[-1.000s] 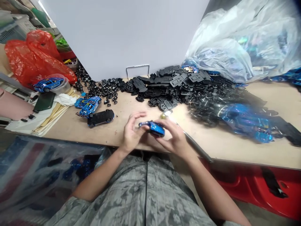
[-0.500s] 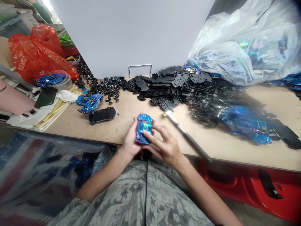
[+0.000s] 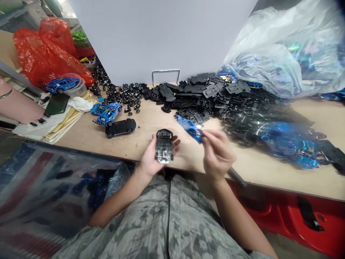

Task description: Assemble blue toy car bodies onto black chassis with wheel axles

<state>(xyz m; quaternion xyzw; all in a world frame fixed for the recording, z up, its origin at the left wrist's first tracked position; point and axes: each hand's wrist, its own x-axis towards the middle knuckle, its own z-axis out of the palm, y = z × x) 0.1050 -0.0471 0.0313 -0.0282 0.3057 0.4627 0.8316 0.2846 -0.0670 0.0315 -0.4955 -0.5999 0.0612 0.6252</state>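
Left hand (image 3: 152,160): palm up, loosely gripping one black car base (image 3: 164,145), fingers curled up behind it, just above the table.
Right hand (image 3: 219,155): clenched in a pinch on one blue car shell (image 3: 190,128), thumb and fingers on its end, shell sticking out toward the pile.
Where the stuff is: both pieces are in the air over the wooden table (image 3: 326,117), near its front edge, a little apart from each other.
Finished-looking cars: 4 in view. There's 1 black car (image 3: 120,127) on the table, 2 blue cars (image 3: 106,113) bunched just beside it, and 1 blue car (image 3: 63,84) in a clear tub (image 3: 75,90).
Black bases: way too many to count, all in one big pile (image 3: 210,93).
Loose wheels: a heap (image 3: 126,99) left of that, also too many to count.
Blue shells: a blurry bunch (image 3: 288,144) on the right, no clean count.
Bags: 1 red (image 3: 45,50), 1 big clear (image 3: 269,46), 1 clear (image 3: 61,183) with blue parts by the table's front edge.
Other person: 1 forearm (image 3: 16,106) at the left edge, with a bracelet.
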